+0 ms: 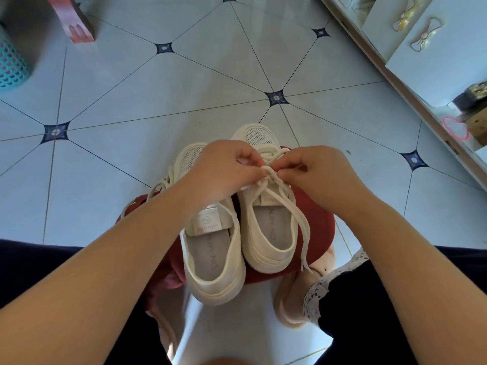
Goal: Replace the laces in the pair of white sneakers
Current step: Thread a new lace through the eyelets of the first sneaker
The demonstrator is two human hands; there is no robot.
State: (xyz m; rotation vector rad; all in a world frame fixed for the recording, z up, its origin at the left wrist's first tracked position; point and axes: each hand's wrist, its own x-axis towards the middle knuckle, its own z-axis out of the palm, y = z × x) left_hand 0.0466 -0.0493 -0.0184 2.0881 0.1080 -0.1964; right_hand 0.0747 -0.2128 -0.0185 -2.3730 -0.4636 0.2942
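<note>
Two sneakers are sitting side by side on a stool (316, 219) on the floor (184, 88): the left sneaker (213, 259) lying under the left hand (224, 172), the right sneaker (268, 227) under both hands. The right hand (316, 172) is meeting the left at the lace (297, 219).

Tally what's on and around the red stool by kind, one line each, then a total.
White sneakers: 2
Laces: 2
Hands: 2
Red stool: 1
Total: 7

Red stool (313, 219) on tiled floor (163, 101), bearing two sneakers (266, 233).
</note>
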